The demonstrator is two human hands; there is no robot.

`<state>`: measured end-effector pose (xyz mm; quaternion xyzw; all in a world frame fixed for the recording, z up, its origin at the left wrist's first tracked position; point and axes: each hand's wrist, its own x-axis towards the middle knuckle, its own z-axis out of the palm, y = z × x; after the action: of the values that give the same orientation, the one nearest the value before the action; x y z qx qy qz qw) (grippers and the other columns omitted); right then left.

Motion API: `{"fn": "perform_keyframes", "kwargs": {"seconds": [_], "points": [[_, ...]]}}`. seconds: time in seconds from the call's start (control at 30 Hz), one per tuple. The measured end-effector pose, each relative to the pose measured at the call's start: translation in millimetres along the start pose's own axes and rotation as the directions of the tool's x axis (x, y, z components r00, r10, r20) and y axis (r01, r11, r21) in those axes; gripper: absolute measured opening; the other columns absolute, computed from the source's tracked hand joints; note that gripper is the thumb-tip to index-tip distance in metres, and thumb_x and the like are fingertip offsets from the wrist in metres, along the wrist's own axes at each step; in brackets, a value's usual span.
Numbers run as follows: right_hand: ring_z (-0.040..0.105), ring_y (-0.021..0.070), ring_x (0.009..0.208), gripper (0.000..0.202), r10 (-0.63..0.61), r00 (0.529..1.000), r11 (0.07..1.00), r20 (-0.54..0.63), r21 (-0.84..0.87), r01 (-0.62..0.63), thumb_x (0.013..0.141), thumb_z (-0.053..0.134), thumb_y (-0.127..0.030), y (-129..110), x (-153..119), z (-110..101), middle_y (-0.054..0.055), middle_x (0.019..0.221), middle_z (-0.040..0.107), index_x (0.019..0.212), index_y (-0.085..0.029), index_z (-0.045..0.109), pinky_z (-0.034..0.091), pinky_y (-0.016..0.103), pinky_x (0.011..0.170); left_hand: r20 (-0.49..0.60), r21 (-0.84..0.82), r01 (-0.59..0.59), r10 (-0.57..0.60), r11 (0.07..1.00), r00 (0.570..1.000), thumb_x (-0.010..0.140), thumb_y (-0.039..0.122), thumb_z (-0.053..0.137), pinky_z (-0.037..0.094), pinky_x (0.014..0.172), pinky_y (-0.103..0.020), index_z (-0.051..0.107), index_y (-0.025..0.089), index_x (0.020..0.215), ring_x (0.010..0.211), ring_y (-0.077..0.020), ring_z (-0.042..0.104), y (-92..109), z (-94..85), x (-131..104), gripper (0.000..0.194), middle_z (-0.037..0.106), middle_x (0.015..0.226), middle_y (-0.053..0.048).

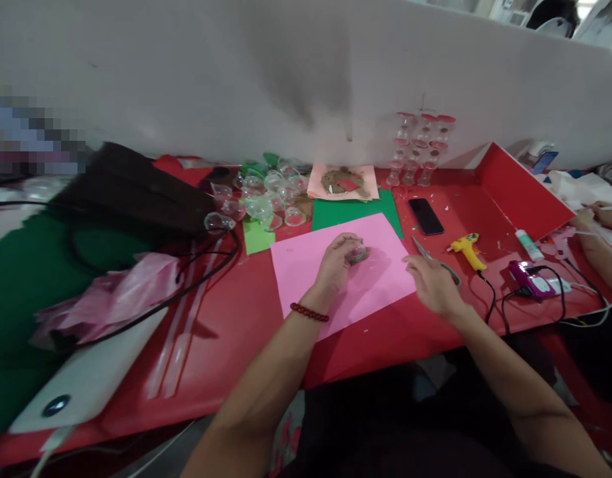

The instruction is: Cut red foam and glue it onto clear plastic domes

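Note:
A pink sheet of paper (370,292) lies on the red table. Over its middle, my left hand (338,259), with a beaded bracelet at the wrist, holds a small clear plastic cup (356,252) between thumb and fingers, its rim against or just above the paper. My right hand (433,282) is at the sheet's right edge, fingers bent together; whether they grip the edge or something small is hidden. Beside and partly behind that hand lie scissors (451,273) with a green handle. Under the far side of the pink sheet is a green sheet (356,212).
Clear plastic cups (271,192) are piled at the back, near a brown heap (340,180) on peach paper. Stacked cups (415,149) stand by the wall. Rightward are a phone (426,216), a yellow glue gun (468,251), cables and another person's arm (602,249). A dark bag (137,192) is left.

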<state>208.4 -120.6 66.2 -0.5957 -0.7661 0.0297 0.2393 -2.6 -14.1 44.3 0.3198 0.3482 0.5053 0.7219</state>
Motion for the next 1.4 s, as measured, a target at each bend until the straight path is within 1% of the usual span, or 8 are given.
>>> {"fn": "perform_keyframes", "kwargs": {"seconds": [0.27, 0.4, 0.5, 0.63, 0.93, 1.17, 1.33, 1.4], "points": [[0.064, 0.0319, 0.102, 0.032, 0.280, 0.958, 0.945, 0.062, -0.194, -0.264, 0.091, 0.056, -0.028, 65, -36, -7, 0.017, 0.109, 0.069, 0.118, -0.016, 0.068, 0.049, 0.046, 0.093, 0.092, -0.162, 0.144, -0.130, 0.976, 0.987, 0.087, 0.033, 0.070, 0.061, 0.079, -0.034, 0.066, 0.016, 0.085, 0.079, -0.0179, 0.072, 3, -2.0, 4, 0.018, 0.070, 0.089, -0.006], [0.067, 0.0293, 0.095, 0.022, 0.207, 0.977, 0.977, -0.051, -0.046, -0.209, 0.093, 0.055, -0.029, 44, -17, -8, 0.014, 0.098, 0.074, 0.097, -0.017, 0.072, 0.049, 0.043, 0.090, 0.132, -0.225, 0.157, -0.130, 0.961, 0.983, 0.083, 0.015, 0.071, 0.058, 0.094, -0.033, 0.070, 0.016, 0.092, 0.087, -0.0169, 0.072, 0, -2.1, 1, 0.009, 0.072, 0.092, -0.006], [0.066, 0.0224, 0.074, 0.022, 0.107, 0.993, 0.985, -0.056, 0.140, -0.099, 0.094, 0.055, -0.030, 14, 19, -5, 0.006, 0.074, 0.071, 0.082, -0.020, 0.071, 0.051, 0.037, 0.078, 0.141, -0.205, 0.207, -0.180, 0.957, 0.973, 0.091, 0.034, 0.066, 0.060, 0.087, -0.033, 0.071, 0.016, 0.092, 0.081, -0.0170, 0.072, 0, 0.6, -1, 0.018, 0.073, 0.089, -0.007], [0.068, 0.0196, 0.092, 0.023, -0.075, 0.986, 0.920, -0.151, 0.370, 0.126, 0.093, 0.056, -0.023, -15, 61, 13, 0.008, 0.111, 0.073, 0.110, -0.023, 0.071, 0.054, 0.034, 0.082, 0.117, -0.180, 0.259, -0.240, 0.949, 0.964, 0.095, 0.056, 0.054, 0.060, 0.072, -0.030, 0.070, 0.018, 0.087, 0.074, -0.0175, 0.071, 4, 3.9, -2, 0.042, 0.074, 0.082, -0.008], [0.066, 0.0149, 0.081, 0.028, 0.074, 0.977, 0.805, -0.202, 0.591, 0.062, 0.093, 0.059, -0.034, -7, 62, 54, 0.008, 0.103, 0.072, 0.115, -0.019, 0.067, 0.055, 0.029, 0.076, 0.078, -0.217, 0.255, -0.243, 0.942, 0.967, 0.098, 0.033, 0.054, 0.061, 0.069, -0.028, 0.067, 0.019, 0.092, 0.071, -0.0153, 0.071, 7, 8.8, -6, 0.020, 0.072, 0.081, -0.004], [0.044, 0.0112, 0.052, 0.050, 0.166, 0.975, 0.936, -0.146, 0.336, -0.109, 0.096, 0.051, -0.047, -8, 61, 38, -0.002, 0.053, 0.049, 0.055, -0.020, 0.046, 0.036, 0.027, 0.058, 0.035, -0.255, 0.245, -0.244, 0.935, 0.969, 0.103, 0.035, 0.043, 0.062, 0.077, -0.028, 0.067, 0.014, 0.090, 0.077, -0.0163, 0.072, 11, 9.7, -7, 0.034, 0.072, 0.082, -0.008], [0.064, 0.0202, 0.081, 0.021, 0.294, 0.949, 0.952, -0.116, 0.126, -0.280, 0.093, 0.051, -0.028, 46, 37, -6, 0.008, 0.090, 0.072, 0.103, -0.018, 0.067, 0.046, 0.031, 0.077, 0.056, -0.314, 0.203, -0.196, 0.927, 0.979, 0.098, 0.023, 0.051, 0.061, 0.090, -0.034, 0.068, 0.013, 0.095, 0.085, -0.0167, 0.073, 14, 6.5, -4, 0.020, 0.072, 0.088, -0.008], [0.065, 0.0289, 0.100, 0.034, 0.405, 0.905, 0.901, -0.134, -0.112, -0.420, 0.088, 0.058, -0.028, 79, 17, -23, 0.017, 0.108, 0.071, 0.118, -0.015, 0.065, 0.046, 0.042, 0.091, 0.074, -0.279, 0.214, -0.201, 0.936, 0.977, 0.096, 0.021, 0.054, 0.061, 0.086, -0.033, 0.067, 0.015, 0.101, 0.083, -0.0167, 0.073, 14, 6.6, -4, 0.016, 0.072, 0.088, -0.007]]}}
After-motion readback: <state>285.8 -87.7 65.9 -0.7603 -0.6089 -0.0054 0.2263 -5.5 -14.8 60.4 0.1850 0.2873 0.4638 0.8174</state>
